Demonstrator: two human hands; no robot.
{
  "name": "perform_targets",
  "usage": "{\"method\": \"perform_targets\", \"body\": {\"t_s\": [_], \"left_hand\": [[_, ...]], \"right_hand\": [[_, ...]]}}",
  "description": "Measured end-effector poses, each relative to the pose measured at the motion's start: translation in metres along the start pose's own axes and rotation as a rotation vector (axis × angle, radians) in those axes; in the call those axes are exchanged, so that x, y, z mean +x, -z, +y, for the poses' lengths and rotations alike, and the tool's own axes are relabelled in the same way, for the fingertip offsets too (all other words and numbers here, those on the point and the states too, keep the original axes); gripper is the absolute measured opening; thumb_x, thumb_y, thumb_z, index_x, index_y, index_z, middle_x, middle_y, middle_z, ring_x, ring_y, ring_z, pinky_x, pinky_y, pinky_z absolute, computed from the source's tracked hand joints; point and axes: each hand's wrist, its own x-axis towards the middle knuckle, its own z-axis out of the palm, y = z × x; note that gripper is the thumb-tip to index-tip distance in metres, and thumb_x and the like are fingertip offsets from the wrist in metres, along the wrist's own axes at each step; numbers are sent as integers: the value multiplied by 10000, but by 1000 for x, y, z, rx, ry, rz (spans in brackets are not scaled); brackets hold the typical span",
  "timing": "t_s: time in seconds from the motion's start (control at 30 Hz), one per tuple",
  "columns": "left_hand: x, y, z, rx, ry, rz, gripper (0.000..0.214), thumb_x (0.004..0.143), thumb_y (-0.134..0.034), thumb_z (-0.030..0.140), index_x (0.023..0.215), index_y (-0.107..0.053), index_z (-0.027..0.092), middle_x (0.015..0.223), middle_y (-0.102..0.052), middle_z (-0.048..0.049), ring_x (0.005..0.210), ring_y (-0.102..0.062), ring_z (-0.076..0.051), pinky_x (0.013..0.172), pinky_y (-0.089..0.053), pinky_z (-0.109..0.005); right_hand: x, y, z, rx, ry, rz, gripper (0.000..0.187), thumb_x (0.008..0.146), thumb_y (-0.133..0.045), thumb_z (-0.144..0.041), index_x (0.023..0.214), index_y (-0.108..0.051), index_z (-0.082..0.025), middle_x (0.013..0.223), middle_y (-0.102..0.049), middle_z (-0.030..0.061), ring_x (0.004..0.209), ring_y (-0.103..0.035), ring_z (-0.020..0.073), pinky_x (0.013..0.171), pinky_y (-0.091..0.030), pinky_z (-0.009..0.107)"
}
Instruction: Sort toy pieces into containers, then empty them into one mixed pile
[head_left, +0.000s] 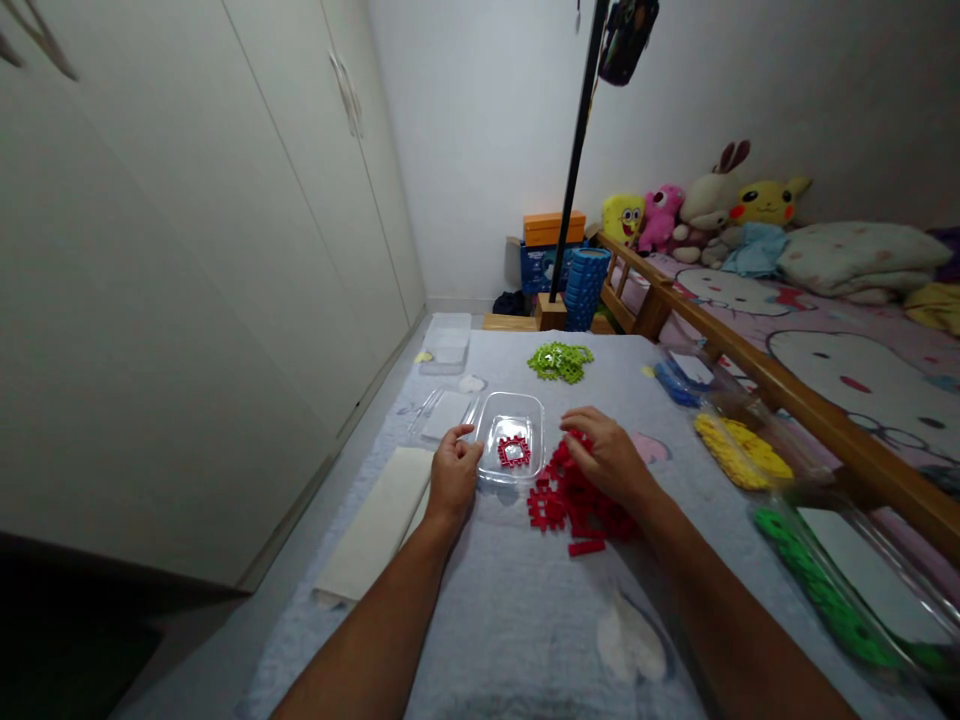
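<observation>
A clear square plastic container (484, 415) stands on the cloth-covered table with a red interlocking plastic piece (514, 451) lying inside. My left hand (453, 472) grips the container's left rim between thumb and fingers. To the right of the container is a heap of red interlocking plastic pieces (553, 505), partly hidden under my right hand (606, 458). The fingers of that hand are curled closed around red pieces at the top of the heap. A loose red strip (586, 548) lies at the heap's near edge.
Light green interlocking pieces (561, 362) are piled farther back. Containers of blue (675, 385), yellow (742, 452) and green pieces (817, 590) line the right edge beside a wooden bed rail (750, 350). On the left are a folded cream cloth (375, 525) and a clear box (447, 342).
</observation>
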Motion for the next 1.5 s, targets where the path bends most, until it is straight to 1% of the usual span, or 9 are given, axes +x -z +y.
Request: {"method": "perform_targets", "body": {"t_s": [0.17, 0.33, 0.6, 0.77, 0.87, 1.0, 1.1, 1.27, 1.5], "left_hand": [[1, 1, -4, 29, -14, -15, 409, 772, -631, 392, 1105, -562, 164, 550, -356, 124, 447, -325, -74, 488, -269, -188], [2, 3, -8, 94, -32, -67, 413, 823, -606, 425, 1143, -553, 169, 525, -347, 124, 437, -309, -79, 470, -237, -185], [2, 4, -12, 68, -25, -106, 429, 855, -583, 467, 1172, -550, 179, 523, -354, 121, 439, -314, -82, 466, -247, -182], [2, 4, -12, 71, -17, -100, 441, 836, -592, 463, 1170, -554, 178, 519, -344, 124, 427, -309, -82, 467, -250, -185], [2, 4, -11, 74, -15, -102, 446, 830, -593, 464, 1168, -556, 174, 523, -348, 123, 425, -302, -79, 468, -251, -186], [1, 3, -8, 74, -15, -87, 442, 812, -602, 454, 1147, -568, 168, 522, -359, 118, 426, -317, -81, 464, -245, -187], [1, 3, -7, 87, -20, -73, 429, 796, -609, 428, 1132, -577, 164, 514, -357, 119, 420, -319, -81, 457, -238, -189], [0, 1, -4, 107, -15, -58, 410, 783, -607, 409, 1117, -579, 173, 495, -356, 124, 417, -324, -86, 448, -232, -186], [-2, 0, -1, 111, -37, -52, 397, 772, -602, 388, 1099, -577, 165, 492, -385, 122, 416, -330, -85, 450, -248, -190]], "right_hand": [[-19, 30, 61, -45, -305, 107, 190, 841, -528, -270, 866, -700, -193, 912, -715, 89, 853, -650, 217, 834, -493, 352], [-38, 33, 96, -95, -512, -13, 217, 768, -535, -212, 851, -734, -181, 904, -731, 91, 823, -642, 198, 796, -482, 310], [-43, 25, 101, -122, -576, -179, 270, 725, -545, -182, 908, -742, -167, 752, -704, 32, 700, -621, 169, 674, -429, 263], [-43, 27, 96, -22, -608, -158, 220, 679, -529, -219, 781, -720, -179, 629, -653, 4, 617, -589, 165, 601, -395, 265], [-41, 31, 94, -4, -628, -48, 215, 667, -517, -251, 758, -702, -191, 616, -639, 1, 605, -578, 168, 603, -399, 275], [-35, 31, 85, 13, -613, 177, 216, 685, -525, -312, 791, -673, -196, 654, -638, 13, 660, -592, 189, 650, -441, 298], [-23, 23, 64, 129, -555, 237, 236, 730, -526, -347, 850, -658, -192, 683, -642, 18, 678, -597, 195, 664, -465, 305], [7, -3, 6, 162, -347, 71, 150, 770, -502, -231, 831, -637, -206, 715, -641, 8, 675, -579, 165, 653, -435, 269], [26, -40, -48, -233, -230, -68, 133, 811, -534, -140, 853, -652, -185, 850, -702, 96, 775, -592, 211, 742, -405, 313]]}}
